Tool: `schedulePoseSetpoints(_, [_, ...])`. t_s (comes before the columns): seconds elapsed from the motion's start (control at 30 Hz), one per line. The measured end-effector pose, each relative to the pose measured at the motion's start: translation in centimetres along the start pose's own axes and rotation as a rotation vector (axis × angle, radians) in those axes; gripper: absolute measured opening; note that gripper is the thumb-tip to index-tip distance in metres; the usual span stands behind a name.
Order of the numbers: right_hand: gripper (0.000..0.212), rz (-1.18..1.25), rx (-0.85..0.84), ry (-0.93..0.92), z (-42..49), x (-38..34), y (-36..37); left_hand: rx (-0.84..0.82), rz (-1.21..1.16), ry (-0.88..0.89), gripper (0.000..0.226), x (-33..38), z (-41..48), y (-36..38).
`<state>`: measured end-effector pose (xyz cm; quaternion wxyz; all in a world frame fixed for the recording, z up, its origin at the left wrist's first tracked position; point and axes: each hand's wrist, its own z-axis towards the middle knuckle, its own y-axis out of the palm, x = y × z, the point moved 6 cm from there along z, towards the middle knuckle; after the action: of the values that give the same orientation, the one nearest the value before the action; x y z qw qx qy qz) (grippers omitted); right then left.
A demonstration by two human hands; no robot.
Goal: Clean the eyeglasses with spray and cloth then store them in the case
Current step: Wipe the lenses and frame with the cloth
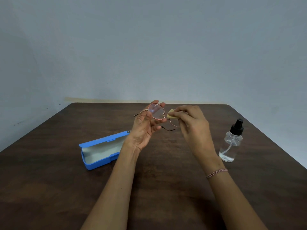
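Thin rose-gold round eyeglasses [157, 112] are held up above the far middle of the table, temples unfolded. My left hand [146, 128] grips the frame around the left lens. My right hand [192, 123] pinches a small yellow cloth [172, 114] against the right lens, which is mostly hidden by the cloth and fingers. A blue glasses case [98, 151] lies open on the table to the left, its pale lining showing. A clear spray bottle [230, 143] with a black pump cap stands upright to the right.
The dark brown wooden table [49, 188] ends at a pale blue-grey wall behind. Its right edge slants down past the spray bottle. A red-and-white thread band circles my right wrist [216, 173].
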<state>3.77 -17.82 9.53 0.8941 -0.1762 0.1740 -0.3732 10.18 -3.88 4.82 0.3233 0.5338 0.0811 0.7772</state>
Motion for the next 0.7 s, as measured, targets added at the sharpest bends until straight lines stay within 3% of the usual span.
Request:
schedulePoseSetpoints(0.43, [0.025, 0.107, 0.021, 0.046, 0.16, -0.24, -0.08, 0.018, 0.109, -0.013, 0.059, 0.03, 0.10, 0.36])
schedulePoseSetpoints(0.7, [0.020, -0.068, -0.041, 0.012, 0.04, -0.18, 0.34, 0.089, 0.049, 0.047, 0.060, 0.10, 0.44, -0.08])
